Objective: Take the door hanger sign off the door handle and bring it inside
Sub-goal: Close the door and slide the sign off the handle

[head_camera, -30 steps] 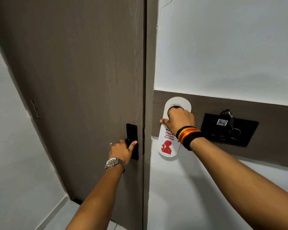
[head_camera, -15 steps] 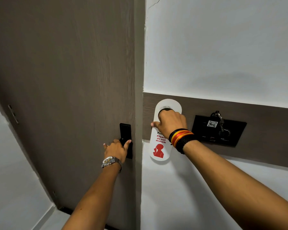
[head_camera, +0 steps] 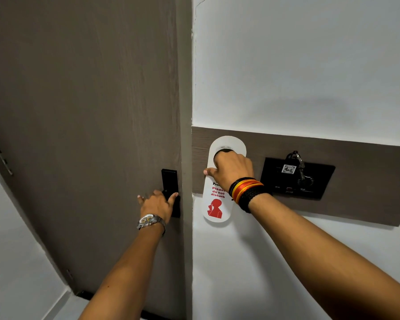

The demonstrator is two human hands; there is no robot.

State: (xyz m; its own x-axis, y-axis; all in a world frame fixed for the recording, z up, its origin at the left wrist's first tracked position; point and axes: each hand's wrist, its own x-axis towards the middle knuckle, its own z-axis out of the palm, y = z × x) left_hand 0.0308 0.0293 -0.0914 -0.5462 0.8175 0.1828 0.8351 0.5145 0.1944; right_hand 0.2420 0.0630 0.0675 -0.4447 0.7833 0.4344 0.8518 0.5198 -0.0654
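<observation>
A white door hanger sign [head_camera: 215, 205] with red "Please do not disturb" lettering and a red figure lies flat against the wall's brown panel. My right hand [head_camera: 231, 169] grips it near its round hole, covering part of the text. My left hand [head_camera: 157, 204], with a watch on the wrist, rests on the black door handle plate [head_camera: 169, 181] at the edge of the brown door [head_camera: 83, 112]. The handle lever itself is hidden under the hand.
A black wall switch plate [head_camera: 310, 185] with a key and a tag marked 406 [head_camera: 289, 169] sits right of the sign on the brown wall panel [head_camera: 367, 181]. White wall surrounds it. Door hinges [head_camera: 4, 161] show at far left.
The door has swung closer to its frame and the view shifted slightly left. Both hands keep their holds on the handle and the sign.
</observation>
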